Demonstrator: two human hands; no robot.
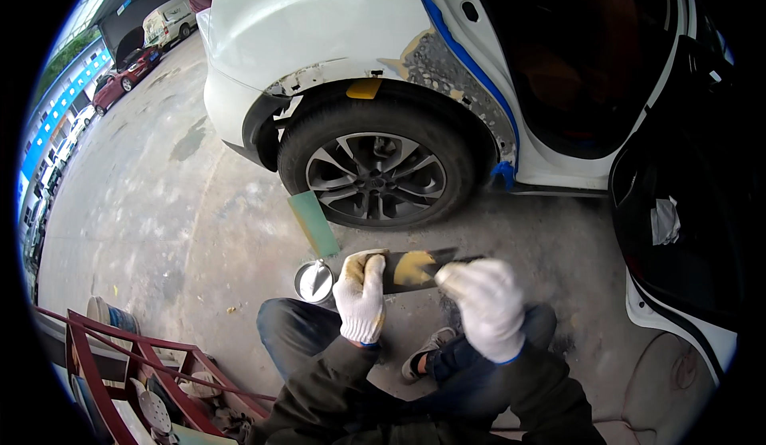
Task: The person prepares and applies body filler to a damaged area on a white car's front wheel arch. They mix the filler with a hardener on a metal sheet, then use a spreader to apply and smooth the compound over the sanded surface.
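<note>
My gloved left hand (361, 293) grips the left end of a dark flat board (391, 272) bearing a mound of yellow paste (414, 268). My gloved right hand (487, 301) is closed at the board's right end, blurred, on a dark thin tool I cannot make out clearly. An open tin (313, 288) with pale contents stands left of my left hand, and a green rectangular piece (313, 223) lies beyond it. Ahead, a white car (311, 22) has a scuffed grey repair patch (451, 70) with blue edging (455, 42) above and right of its rear wheel (375, 175).
An open car door (678, 181) stands at the right. A red metal rack (159, 365) with tools and a bucket (112, 317) are at the lower left. A hose (638, 425) lies on the concrete floor (159, 229). Parked vehicles (166, 26) stand in the background.
</note>
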